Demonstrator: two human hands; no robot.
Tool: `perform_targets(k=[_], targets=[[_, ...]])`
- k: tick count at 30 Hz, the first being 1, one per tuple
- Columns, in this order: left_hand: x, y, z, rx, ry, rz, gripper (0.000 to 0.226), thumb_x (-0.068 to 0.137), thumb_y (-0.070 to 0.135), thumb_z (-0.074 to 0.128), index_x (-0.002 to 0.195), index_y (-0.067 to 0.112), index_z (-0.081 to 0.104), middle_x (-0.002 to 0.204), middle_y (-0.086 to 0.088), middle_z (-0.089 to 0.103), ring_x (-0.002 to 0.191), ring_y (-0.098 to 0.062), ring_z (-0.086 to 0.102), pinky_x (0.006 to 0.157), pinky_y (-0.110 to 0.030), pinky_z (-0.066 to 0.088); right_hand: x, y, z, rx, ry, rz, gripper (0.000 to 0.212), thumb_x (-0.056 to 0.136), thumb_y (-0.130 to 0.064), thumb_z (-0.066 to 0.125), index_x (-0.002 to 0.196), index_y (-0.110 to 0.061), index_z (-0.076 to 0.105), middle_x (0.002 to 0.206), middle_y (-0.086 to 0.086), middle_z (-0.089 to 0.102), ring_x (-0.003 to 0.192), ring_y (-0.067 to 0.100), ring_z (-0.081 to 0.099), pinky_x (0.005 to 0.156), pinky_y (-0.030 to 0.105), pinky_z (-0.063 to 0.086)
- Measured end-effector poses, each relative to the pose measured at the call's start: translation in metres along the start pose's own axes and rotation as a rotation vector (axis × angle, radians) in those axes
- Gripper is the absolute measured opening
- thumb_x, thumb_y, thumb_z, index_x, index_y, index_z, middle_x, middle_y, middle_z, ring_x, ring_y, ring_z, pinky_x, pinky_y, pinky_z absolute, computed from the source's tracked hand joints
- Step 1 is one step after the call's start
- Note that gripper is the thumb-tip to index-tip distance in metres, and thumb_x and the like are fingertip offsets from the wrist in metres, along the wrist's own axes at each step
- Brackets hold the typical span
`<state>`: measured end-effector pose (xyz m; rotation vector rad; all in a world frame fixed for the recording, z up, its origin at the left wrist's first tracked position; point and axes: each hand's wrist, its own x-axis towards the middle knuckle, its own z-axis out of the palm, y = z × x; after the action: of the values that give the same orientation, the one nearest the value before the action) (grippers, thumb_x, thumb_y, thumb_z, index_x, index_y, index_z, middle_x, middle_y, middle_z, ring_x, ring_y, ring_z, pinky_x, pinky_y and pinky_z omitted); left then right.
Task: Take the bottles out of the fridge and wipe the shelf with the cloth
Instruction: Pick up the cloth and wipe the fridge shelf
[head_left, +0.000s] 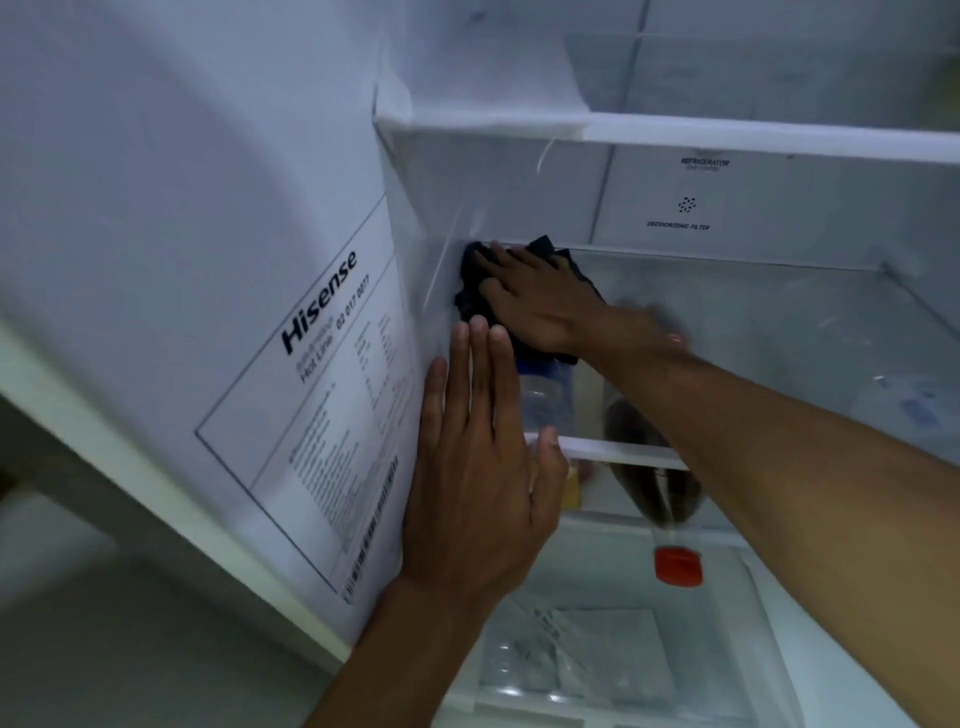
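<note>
Open fridge (519, 62), wiping underway on glass shelf (779, 332). Left hand (483, 467) flat against side wall (431, 208), straight-fingered; right hand (540, 306) flat too, pressing dark cloth (470, 296) into left rear corner. Next, probably sweeping rightward over remaining glass.

The cloth (470, 293) lies in the rear left corner of the shelf (779, 332), against the fridge's left wall; the right hand (535, 306) lies flat on it, its arm crossing the shelf's front edge from the right; the left hand (478, 467) rests flat at the front left corner, just right of the label (322, 395); below the shelf, one bottle (545, 400) sits near the left edge; another bottle (670, 499) lies to its right, cap forward past the front edge; an upper shelf (753, 137) runs above; a drawer (597, 660) sits lowest.
</note>
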<state>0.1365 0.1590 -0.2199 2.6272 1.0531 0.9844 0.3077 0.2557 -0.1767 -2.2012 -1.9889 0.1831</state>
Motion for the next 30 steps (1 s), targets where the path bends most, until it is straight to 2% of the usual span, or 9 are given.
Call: perform_targets(k=[6,9,12,15,19,22,25,28,30], targets=[[0.0,0.002,-0.004,-0.133,0.016,-0.03,0.064,0.095,0.033,0.018,0.15,0.002,0.004,0.16,-0.011,0.005,0.148,-0.017,0.003,0.121,-0.035,0.005,-0.083,-0.015,-0.002,0.158,0.001,-0.168,0.048,0.107,-0.037,0.026,0.155,-0.037,0.024,0.164,-0.009,0.018,0.151,0.008,0.012,0.122,0.036,0.004],[0.0,0.003,-0.006,-0.156,-0.004,-0.037,0.063,0.096,0.034,0.015,0.151,0.003,0.006,0.16,-0.01,0.01,0.148,-0.015,0.006,0.121,-0.036,0.008,-0.119,-0.01,-0.009,0.217,-0.017,-0.166,0.047,0.105,-0.037,0.031,0.152,-0.044,0.027,0.163,-0.015,0.021,0.15,0.003,0.011,0.119,0.031,0.002],[0.0,0.004,-0.008,-0.124,-0.051,-0.049,0.065,0.095,0.036,0.015,0.151,0.004,0.004,0.16,-0.011,0.012,0.147,-0.016,0.011,0.12,-0.039,0.014,-0.15,0.005,-0.015,0.143,0.032,-0.108,0.047,0.106,-0.038,0.031,0.152,-0.043,0.027,0.162,-0.017,0.021,0.15,0.003,0.011,0.118,0.031,0.003],[0.003,0.006,-0.008,-0.004,-0.092,-0.084,0.069,0.093,0.038,0.015,0.15,0.001,0.009,0.157,-0.016,0.02,0.146,-0.023,0.019,0.119,-0.041,0.019,-0.18,0.043,-0.022,0.092,0.046,0.065,0.047,0.107,-0.037,0.028,0.153,-0.04,0.025,0.163,-0.017,0.02,0.151,0.007,0.01,0.12,0.033,0.007],[0.007,0.009,-0.01,0.139,-0.157,-0.099,0.07,0.092,0.042,0.016,0.143,-0.002,0.034,0.144,-0.022,0.043,0.137,-0.032,0.038,0.114,-0.045,0.028,-0.223,0.137,-0.038,0.017,0.109,0.419,0.049,0.106,-0.033,0.026,0.155,-0.03,0.025,0.164,-0.004,0.022,0.152,0.019,0.015,0.121,0.045,0.015],[0.015,0.013,-0.012,0.199,-0.196,-0.067,0.069,0.091,0.043,0.018,0.135,-0.003,0.045,0.139,-0.025,0.048,0.133,-0.036,0.043,0.111,-0.049,0.033,-0.231,0.183,-0.047,-0.027,0.111,0.62,0.05,0.106,-0.033,0.022,0.156,-0.029,0.023,0.165,-0.001,0.02,0.15,0.023,0.017,0.12,0.049,0.015],[0.034,0.014,-0.007,0.206,-0.251,-0.025,0.076,0.089,0.049,0.011,0.14,0.001,0.04,0.147,-0.019,0.041,0.138,-0.031,0.036,0.114,-0.042,0.026,-0.211,0.189,-0.047,-0.019,0.124,0.658,0.05,0.106,-0.036,0.019,0.157,-0.032,0.02,0.165,-0.003,0.018,0.151,0.025,0.016,0.121,0.049,0.012],[0.054,0.01,0.006,0.172,-0.351,0.039,0.084,0.083,0.056,0.0,0.149,0.009,0.023,0.158,-0.01,0.022,0.147,-0.02,0.016,0.119,-0.032,0.007,-0.185,0.183,-0.045,-0.018,0.141,0.647,0.053,0.105,-0.04,0.019,0.157,-0.031,0.021,0.166,-0.001,0.018,0.151,0.029,0.015,0.121,0.052,0.009],[0.064,0.011,0.014,0.137,-0.398,0.016,0.084,0.081,0.056,0.0,0.151,0.011,0.016,0.16,-0.007,0.012,0.148,-0.016,0.005,0.116,-0.025,-0.004,-0.166,0.173,-0.041,-0.028,0.153,0.639,0.055,0.103,-0.043,0.019,0.157,-0.028,0.021,0.165,0.001,0.017,0.151,0.03,0.012,0.12,0.056,0.007]])
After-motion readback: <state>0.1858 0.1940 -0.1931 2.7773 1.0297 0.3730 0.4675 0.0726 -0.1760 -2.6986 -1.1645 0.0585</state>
